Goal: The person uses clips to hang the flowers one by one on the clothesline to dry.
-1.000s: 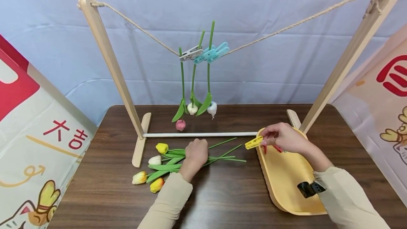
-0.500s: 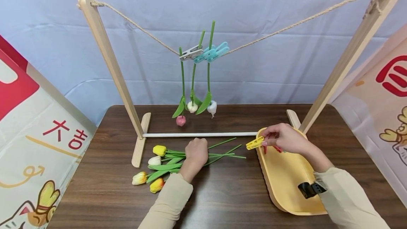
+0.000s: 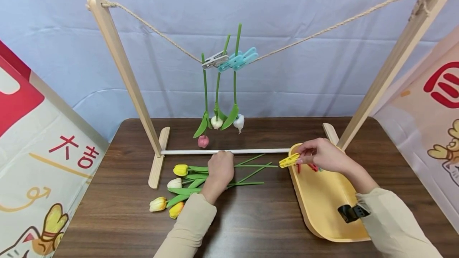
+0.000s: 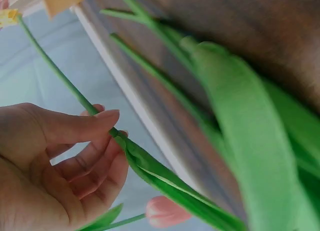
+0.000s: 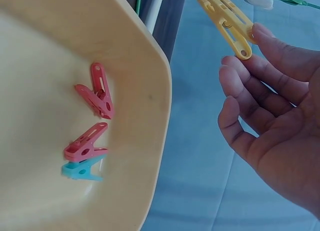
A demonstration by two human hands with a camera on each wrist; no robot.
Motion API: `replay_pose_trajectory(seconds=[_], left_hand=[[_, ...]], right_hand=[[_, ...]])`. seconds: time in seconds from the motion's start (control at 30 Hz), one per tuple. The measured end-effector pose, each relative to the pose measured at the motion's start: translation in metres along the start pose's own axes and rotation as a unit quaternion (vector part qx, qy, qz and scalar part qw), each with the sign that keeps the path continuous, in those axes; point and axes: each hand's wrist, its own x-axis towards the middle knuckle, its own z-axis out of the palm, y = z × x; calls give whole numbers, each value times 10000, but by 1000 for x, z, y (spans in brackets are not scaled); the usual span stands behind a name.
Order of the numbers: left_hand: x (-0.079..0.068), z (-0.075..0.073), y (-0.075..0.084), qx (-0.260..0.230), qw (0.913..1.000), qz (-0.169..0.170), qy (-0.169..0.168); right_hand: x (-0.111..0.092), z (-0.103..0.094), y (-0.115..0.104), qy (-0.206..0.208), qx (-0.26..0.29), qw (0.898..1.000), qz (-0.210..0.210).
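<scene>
My left hand (image 3: pixel 219 170) pinches the green stem of a yellow tulip (image 3: pixel 181 170) between thumb and fingers, just above its leaf, as the left wrist view shows. Below it on the table lie a white tulip (image 3: pixel 175 183), a yellow-white tulip (image 3: pixel 157 204) and a yellow-orange tulip (image 3: pixel 176 210). My right hand (image 3: pixel 319 155) holds a yellow clothespin (image 5: pixel 227 21) by its handle ends, over the left rim of the yellow basket (image 3: pixel 305 210). The pin's front end overlaps the tip of the pinched stem in the head view.
A sagging rope (image 3: pixel 154 30) spans two wooden posts. From it hang pink (image 3: pixel 203 141), cream (image 3: pixel 216 122) and pale blue (image 3: pixel 238 122) tulips, head down, by a grey clothespin (image 3: pixel 215 60) and light blue clothespins (image 3: pixel 245 59). Two red clothespins (image 5: pixel 86 143) and a blue one (image 5: pixel 82 169) lie in the basket.
My left hand has moved slightly away from me, separating the yellow tulip's stem from the others. The yellow clothespin has shifted slightly right, staying in my right hand.
</scene>
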Motion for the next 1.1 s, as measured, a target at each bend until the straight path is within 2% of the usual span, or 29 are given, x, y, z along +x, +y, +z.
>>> replay_pose_trajectory(seconds=[0.17, 0.33, 0.47, 0.6, 0.77, 0.97, 1.1], left_hand=[[2, -28, 0, -290, 9987, 224, 365], [5, -73, 4, -737, 9921, 473, 896], [12, -110, 11, -1448, 9791, 739, 1224], [25, -134, 20, -2357, 9603, 786, 1266], [43, -145, 32, -3032, 9452, 605, 1051], [59, -145, 42, -3126, 9432, 498, 1007], [66, -142, 44, -3168, 9418, 432, 1041]], right_hand=[[-1, -6, -2, 33, 9, 10000, -90], [0, -11, -5, 92, -95, 9998, -132], [1, -13, -6, 169, -194, 9994, -230], [2, -12, -7, 300, -305, 9987, -279], [2, -13, -11, 452, -444, 9974, -356], [5, -23, -23, 696, -833, 9932, -430], [10, -35, -38, 1030, -1200, 9856, -595]])
